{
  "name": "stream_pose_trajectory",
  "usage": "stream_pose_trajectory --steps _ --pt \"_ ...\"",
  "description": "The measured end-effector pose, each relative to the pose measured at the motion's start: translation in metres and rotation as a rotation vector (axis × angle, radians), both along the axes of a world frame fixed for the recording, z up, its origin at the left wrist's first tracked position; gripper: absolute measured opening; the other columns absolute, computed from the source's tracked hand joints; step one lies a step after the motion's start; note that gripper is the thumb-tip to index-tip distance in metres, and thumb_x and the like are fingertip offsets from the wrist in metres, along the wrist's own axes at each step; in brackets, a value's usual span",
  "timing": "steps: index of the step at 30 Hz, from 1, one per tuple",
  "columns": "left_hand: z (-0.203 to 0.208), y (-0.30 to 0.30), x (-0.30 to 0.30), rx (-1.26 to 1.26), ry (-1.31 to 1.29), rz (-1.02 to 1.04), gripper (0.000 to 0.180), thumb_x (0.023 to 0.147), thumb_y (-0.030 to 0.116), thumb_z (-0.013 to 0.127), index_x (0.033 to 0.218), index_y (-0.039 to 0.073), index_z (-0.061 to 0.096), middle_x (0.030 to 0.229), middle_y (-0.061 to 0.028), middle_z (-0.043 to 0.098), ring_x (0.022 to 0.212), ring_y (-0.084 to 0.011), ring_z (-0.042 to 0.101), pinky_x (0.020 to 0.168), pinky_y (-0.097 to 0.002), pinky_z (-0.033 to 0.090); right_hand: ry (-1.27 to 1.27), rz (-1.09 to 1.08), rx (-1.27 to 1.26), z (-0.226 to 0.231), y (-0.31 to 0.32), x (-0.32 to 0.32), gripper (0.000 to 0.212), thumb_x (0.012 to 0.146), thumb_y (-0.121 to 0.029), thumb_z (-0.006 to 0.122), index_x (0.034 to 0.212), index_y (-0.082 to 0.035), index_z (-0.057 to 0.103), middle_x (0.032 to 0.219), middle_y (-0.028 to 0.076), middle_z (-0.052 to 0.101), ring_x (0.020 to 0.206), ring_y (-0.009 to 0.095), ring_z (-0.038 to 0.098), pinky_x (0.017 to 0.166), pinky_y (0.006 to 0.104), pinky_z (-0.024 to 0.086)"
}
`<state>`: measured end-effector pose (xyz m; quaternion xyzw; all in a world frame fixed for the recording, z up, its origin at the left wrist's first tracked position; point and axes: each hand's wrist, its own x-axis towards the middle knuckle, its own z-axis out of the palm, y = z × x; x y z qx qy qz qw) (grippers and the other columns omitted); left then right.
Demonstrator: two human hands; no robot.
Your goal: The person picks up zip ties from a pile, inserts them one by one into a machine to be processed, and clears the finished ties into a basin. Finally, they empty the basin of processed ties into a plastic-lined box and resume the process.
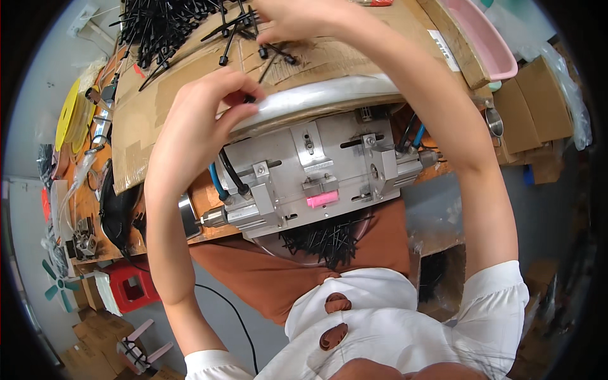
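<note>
My left hand (199,111) is raised over the near edge of the cardboard sheet, thumb and forefinger pinching a black thin-stemmed piece (266,71) by its end. The stem points up and away from the hand. Farther off, my right hand (301,20) reaches over loose black pieces with knobbed ends (244,25). Its fingertips are blurred and partly cut off by the upper edge, so their grip is unclear. Below both hands stands a metal clamping fixture (310,152) with two side cylinders and a small pink block (322,199) at its front.
A heap of black stemmed pieces (158,28) lies at the far left on the cardboard (183,76). A rounded clear plastic-wrapped edge (323,95) borders it. More black pieces (329,240) sit in a bowl at my lap. A pink tray (484,38) stands at the right.
</note>
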<state>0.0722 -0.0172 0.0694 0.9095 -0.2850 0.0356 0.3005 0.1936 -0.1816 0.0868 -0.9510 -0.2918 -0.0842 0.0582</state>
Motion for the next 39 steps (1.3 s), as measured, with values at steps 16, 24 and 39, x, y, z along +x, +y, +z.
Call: stream_pose_trajectory --steps 16,24,39 --pt "-0.099 -0.068 -0.180 0.017 -0.113 0.296 0.075 0.067 -0.005 0.072 0.136 -0.004 0.043 0.092 -0.0100 0.051 0.085 -0.0255 0.049 0.079 -0.0361 0.042 -0.377 0.675 -0.034 -0.020 0.040 0.000 0.015 0.080 -0.008 0.056 0.076 -0.002 0.069 0.077 0.019 0.067 0.079 0.032 0.067 0.069 0.0402 0.052" --pt "-0.124 -0.096 -0.169 0.249 -0.196 0.329 0.068 0.070 -0.004 0.057 0.136 -0.009 0.040 0.095 -0.0096 0.049 0.083 -0.0220 0.048 0.074 -0.0301 0.042 0.272 0.231 0.878 0.039 -0.013 -0.046 0.019 0.092 -0.011 0.055 0.095 0.002 0.068 0.084 0.014 0.070 0.058 0.012 0.065 0.048 0.0222 0.051" --pt "-0.067 -0.061 -0.118 0.065 -0.284 0.157 0.057 0.073 -0.003 0.058 0.130 -0.002 0.047 0.094 -0.0121 0.051 0.085 -0.0272 0.050 0.077 -0.0364 0.044 -0.017 0.180 0.855 -0.081 -0.102 -0.220 0.053 0.071 0.009 0.069 0.123 0.002 0.059 0.086 0.016 0.069 0.063 0.015 0.066 0.053 0.0246 0.052"
